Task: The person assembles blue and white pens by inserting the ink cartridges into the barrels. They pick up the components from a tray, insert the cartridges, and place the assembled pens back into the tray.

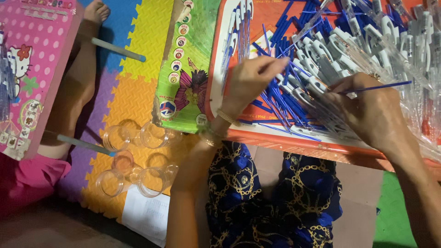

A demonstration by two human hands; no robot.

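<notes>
An orange tray (275,138) rests over my lap, heaped with thin blue pen refills (280,98), white pen clips (321,50) and clear pen barrels (413,59). My left hand (250,80) reaches into the pile, fingertips pinching among the blue refills. My right hand (367,108) sits on the tray's right part and holds one blue refill (381,86) that points right. A gold bracelet circles my left wrist.
Several clear plastic cups (138,160) stand on the coloured foam floor mat (133,92) to the left. A green printed board (188,69) lies beside the tray. Another person's leg (78,78) and a pink tray (32,69) are at far left. White paper (147,213) lies below the cups.
</notes>
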